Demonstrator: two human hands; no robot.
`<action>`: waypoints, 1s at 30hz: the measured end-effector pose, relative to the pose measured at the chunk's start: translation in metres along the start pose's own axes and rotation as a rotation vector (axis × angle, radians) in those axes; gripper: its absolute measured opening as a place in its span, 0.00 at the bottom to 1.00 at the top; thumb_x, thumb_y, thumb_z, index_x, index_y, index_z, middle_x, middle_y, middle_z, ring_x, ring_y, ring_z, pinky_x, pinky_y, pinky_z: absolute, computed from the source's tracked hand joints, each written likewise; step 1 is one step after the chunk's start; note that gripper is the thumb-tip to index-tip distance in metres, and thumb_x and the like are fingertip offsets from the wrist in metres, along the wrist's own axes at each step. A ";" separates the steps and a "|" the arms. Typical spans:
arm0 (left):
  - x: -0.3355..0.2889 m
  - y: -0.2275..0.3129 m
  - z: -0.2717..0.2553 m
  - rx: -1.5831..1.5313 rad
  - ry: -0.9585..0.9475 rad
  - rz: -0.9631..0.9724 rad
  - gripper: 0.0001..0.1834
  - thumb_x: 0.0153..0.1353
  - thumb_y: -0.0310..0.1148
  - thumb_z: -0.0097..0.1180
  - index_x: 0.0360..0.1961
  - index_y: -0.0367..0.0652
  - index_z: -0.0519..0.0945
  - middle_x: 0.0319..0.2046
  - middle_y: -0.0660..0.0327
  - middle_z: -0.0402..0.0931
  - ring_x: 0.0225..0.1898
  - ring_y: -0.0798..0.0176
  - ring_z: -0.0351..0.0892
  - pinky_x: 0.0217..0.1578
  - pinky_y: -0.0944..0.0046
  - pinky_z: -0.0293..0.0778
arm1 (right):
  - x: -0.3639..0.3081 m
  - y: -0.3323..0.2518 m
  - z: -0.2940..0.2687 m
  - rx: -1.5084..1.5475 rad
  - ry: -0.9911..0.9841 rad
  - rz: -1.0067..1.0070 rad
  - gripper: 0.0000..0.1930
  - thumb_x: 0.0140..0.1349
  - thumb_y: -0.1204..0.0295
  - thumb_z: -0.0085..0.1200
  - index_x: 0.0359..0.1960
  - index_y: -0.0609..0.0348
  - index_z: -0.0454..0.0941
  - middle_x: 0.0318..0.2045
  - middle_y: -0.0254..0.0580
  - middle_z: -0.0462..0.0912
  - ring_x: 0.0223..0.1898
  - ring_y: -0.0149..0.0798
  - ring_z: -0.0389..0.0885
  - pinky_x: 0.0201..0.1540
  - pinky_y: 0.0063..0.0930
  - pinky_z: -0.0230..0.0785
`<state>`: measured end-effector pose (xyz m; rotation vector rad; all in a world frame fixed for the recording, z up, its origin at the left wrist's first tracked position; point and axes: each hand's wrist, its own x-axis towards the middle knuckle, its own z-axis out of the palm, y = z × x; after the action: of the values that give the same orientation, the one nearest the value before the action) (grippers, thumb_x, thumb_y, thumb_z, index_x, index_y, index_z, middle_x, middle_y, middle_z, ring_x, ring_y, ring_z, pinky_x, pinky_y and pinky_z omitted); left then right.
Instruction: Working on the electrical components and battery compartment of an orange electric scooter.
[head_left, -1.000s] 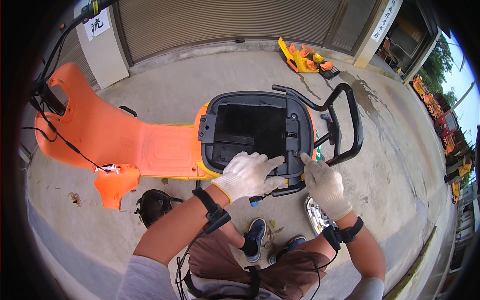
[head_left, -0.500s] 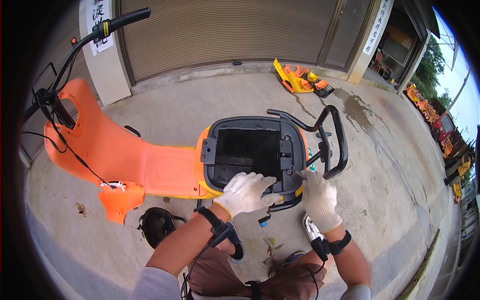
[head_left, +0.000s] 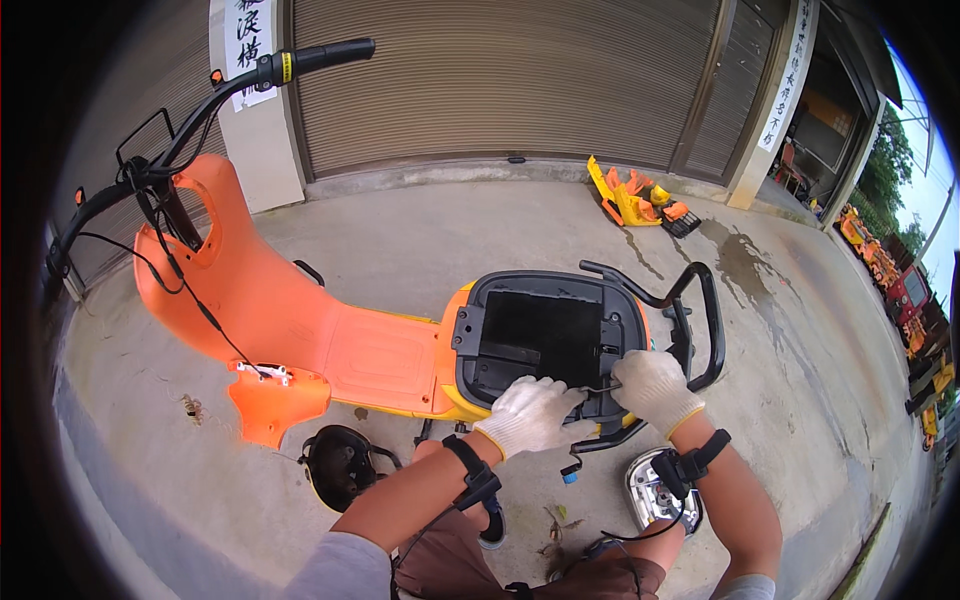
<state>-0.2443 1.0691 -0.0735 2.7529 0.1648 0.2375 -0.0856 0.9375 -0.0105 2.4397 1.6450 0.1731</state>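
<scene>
An orange scooter (head_left: 385,355) stands crosswise before me, its seat area uncovered. The black compartment rim (head_left: 640,325) surrounds a dark hollow. My left hand (head_left: 540,412), in a white knit glove, lies over the near edge of this rim, fingers stretched and thumb apart. At the rim's right near corner, my right hand (head_left: 655,388), also gloved, has its fingers closed on a thin dark rod (head_left: 600,389). The rod points left toward my left fingertips; whether they touch it I cannot tell. The right fingers hide what lies beneath them.
Black handlebars (head_left: 210,100) rise at the far left, with cables hanging. A black rear rack (head_left: 715,330) juts out right. An orange panel (head_left: 275,405) hangs by the footboard. A dark helmet (head_left: 335,465) and a silver oval part (head_left: 650,490) lie near my feet. Yellow and orange parts (head_left: 635,200) lie by the shutter.
The whole view has shifted, so the scooter appears farther right and lower. My right hand has moved from the rim's right edge closer to my left hand, and the thin rod now shows.
</scene>
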 end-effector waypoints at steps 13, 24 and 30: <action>-0.003 0.000 -0.002 -0.002 0.022 0.034 0.35 0.61 0.63 0.52 0.56 0.44 0.81 0.42 0.53 0.80 0.45 0.49 0.81 0.50 0.54 0.74 | 0.005 -0.002 -0.001 -0.109 0.073 -0.138 0.08 0.51 0.66 0.57 0.28 0.53 0.86 0.26 0.44 0.85 0.33 0.49 0.87 0.36 0.43 0.80; -0.003 -0.002 0.005 0.003 0.003 0.033 0.34 0.62 0.62 0.52 0.55 0.45 0.81 0.39 0.54 0.80 0.45 0.51 0.80 0.51 0.54 0.73 | 0.007 -0.009 -0.007 -0.022 -0.043 0.051 0.13 0.50 0.60 0.60 0.29 0.55 0.87 0.29 0.47 0.86 0.34 0.50 0.87 0.38 0.43 0.80; -0.010 -0.007 0.008 -0.046 0.118 0.068 0.31 0.60 0.59 0.54 0.46 0.39 0.83 0.35 0.50 0.80 0.43 0.50 0.81 0.47 0.53 0.74 | 0.011 -0.017 -0.001 -0.127 -0.078 0.081 0.14 0.49 0.59 0.62 0.30 0.55 0.87 0.30 0.45 0.86 0.34 0.48 0.87 0.39 0.40 0.80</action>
<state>-0.2530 1.0711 -0.0846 2.7025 0.0958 0.4166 -0.0968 0.9540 -0.0131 2.3878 1.4587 0.1855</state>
